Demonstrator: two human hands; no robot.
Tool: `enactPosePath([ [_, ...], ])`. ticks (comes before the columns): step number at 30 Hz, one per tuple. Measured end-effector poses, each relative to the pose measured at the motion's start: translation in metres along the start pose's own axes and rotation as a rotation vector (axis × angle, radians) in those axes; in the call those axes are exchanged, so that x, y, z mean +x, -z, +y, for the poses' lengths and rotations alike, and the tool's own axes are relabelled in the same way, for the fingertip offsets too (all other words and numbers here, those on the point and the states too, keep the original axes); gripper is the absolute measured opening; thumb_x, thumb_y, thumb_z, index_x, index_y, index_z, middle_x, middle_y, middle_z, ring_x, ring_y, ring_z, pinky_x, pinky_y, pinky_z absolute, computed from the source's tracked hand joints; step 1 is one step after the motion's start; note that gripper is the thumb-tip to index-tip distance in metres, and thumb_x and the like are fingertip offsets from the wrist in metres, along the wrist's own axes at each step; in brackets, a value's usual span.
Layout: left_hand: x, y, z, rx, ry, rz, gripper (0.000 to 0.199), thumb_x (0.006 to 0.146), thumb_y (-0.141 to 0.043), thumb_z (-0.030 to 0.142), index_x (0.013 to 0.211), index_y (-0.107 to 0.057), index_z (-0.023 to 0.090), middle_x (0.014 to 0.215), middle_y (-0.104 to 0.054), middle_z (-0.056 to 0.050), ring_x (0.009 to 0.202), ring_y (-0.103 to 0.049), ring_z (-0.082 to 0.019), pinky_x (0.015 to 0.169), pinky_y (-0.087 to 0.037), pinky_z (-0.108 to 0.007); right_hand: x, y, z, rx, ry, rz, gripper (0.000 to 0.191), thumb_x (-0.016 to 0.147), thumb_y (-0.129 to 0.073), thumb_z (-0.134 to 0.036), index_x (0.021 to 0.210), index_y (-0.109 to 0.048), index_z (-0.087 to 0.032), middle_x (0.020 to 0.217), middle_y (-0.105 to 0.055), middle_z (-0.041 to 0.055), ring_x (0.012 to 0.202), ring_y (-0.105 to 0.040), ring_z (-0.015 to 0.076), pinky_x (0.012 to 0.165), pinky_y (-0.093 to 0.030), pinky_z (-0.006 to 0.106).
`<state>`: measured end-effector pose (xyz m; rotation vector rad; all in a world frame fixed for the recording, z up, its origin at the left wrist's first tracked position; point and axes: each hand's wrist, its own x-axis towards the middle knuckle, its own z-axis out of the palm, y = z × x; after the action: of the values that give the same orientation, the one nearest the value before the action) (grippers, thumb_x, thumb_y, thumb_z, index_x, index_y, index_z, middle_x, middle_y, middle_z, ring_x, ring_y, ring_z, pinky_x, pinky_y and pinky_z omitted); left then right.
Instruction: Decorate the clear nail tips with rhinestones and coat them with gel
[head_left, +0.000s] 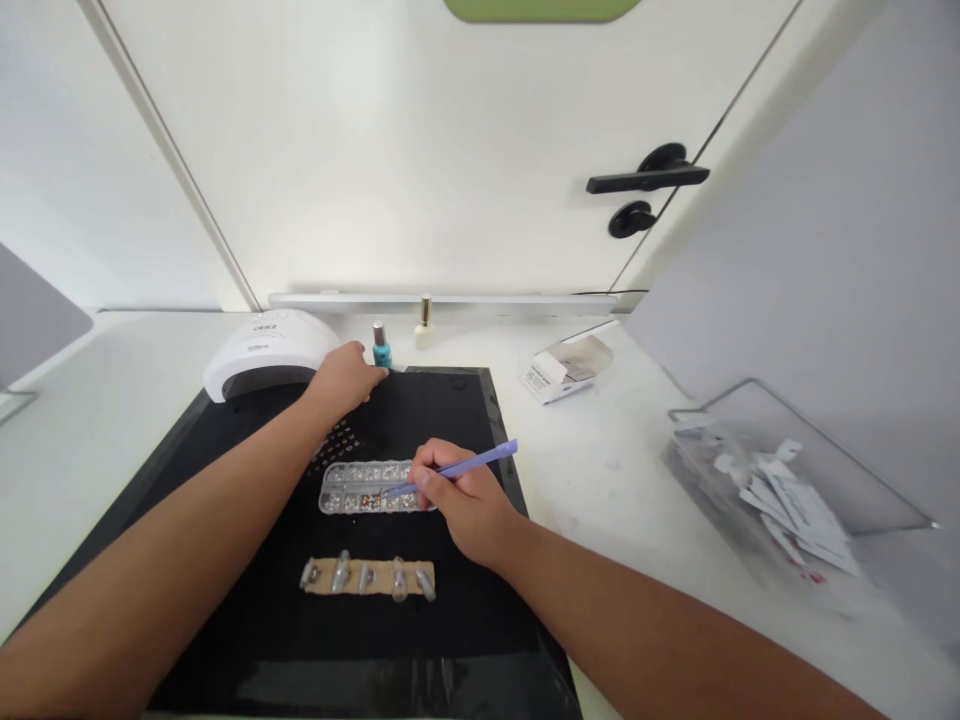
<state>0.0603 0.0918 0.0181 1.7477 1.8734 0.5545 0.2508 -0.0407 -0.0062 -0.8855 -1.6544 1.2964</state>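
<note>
My right hand grips a slim purple pen-like picking tool. Its thin tip points down into a clear compartment case of tiny rhinestones, at a compartment with multicoloured stones. My left hand reaches to the far edge of the black mat, its visible fingers extended and apart. Its fingertips are beside a teal nail polish bottle; whether they touch it I cannot tell. Nearer me, a tan strip carries several clear, shiny nail tips. Small dark-looking gems lie in rows, partly behind my left forearm.
A white nail lamp stands at the black mat's far left corner. Behind are a cream polish bottle and a door with a black handle. To the right are an open white box and a clear bin of packets.
</note>
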Motion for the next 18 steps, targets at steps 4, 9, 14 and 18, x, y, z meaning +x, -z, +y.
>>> enactPosePath([
  [4,-0.033,0.019,-0.035,-0.023,-0.154,0.110,0.037,0.101,-0.065,0.037,0.131,-0.061,0.016,0.126,-0.066,-0.011,0.107,-0.068,-0.024,0.091,-0.061,-0.045,0.003,-0.001,-0.002,0.001,0.006,-0.008,0.026,0.093,-0.056,-0.039,0.076,-0.055,-0.019,0.065,-0.053,-0.0022,0.061,-0.049,0.0118,0.060,-0.040,0.025],
  [9,-0.064,0.050,-0.091,-0.046,-0.406,0.148,0.032,0.101,-0.063,0.040,0.120,-0.063,0.014,0.105,-0.067,-0.006,0.085,-0.066,-0.017,0.076,-0.059,-0.035,0.007,-0.001,-0.003,0.021,0.031,-0.008,0.023,0.094,-0.056,-0.035,0.077,-0.056,-0.019,0.067,-0.054,-0.0022,0.062,-0.049,0.0118,0.061,-0.040,0.026],
  [14,-0.081,0.059,-0.091,-0.087,-0.660,0.027,0.023,0.095,-0.061,0.039,0.098,-0.069,0.017,0.089,-0.066,-0.004,0.078,-0.062,-0.017,0.072,-0.052,-0.031,0.006,0.001,-0.004,-0.033,0.082,-0.037,0.020,0.095,-0.056,-0.034,0.083,-0.061,-0.019,0.068,-0.057,-0.0014,0.063,-0.051,0.0128,0.060,-0.041,0.027],
  [18,-0.084,0.042,-0.065,-0.157,-0.848,-0.199,0.020,0.095,-0.063,0.036,0.101,-0.072,0.020,0.098,-0.072,-0.006,0.095,-0.066,-0.020,0.089,-0.052,-0.033,0.006,0.003,-0.005,-0.099,0.121,-0.058,0.024,0.098,-0.054,-0.036,0.083,-0.062,-0.019,0.068,-0.058,-0.0005,0.063,-0.052,0.0132,0.059,-0.041,0.027],
])
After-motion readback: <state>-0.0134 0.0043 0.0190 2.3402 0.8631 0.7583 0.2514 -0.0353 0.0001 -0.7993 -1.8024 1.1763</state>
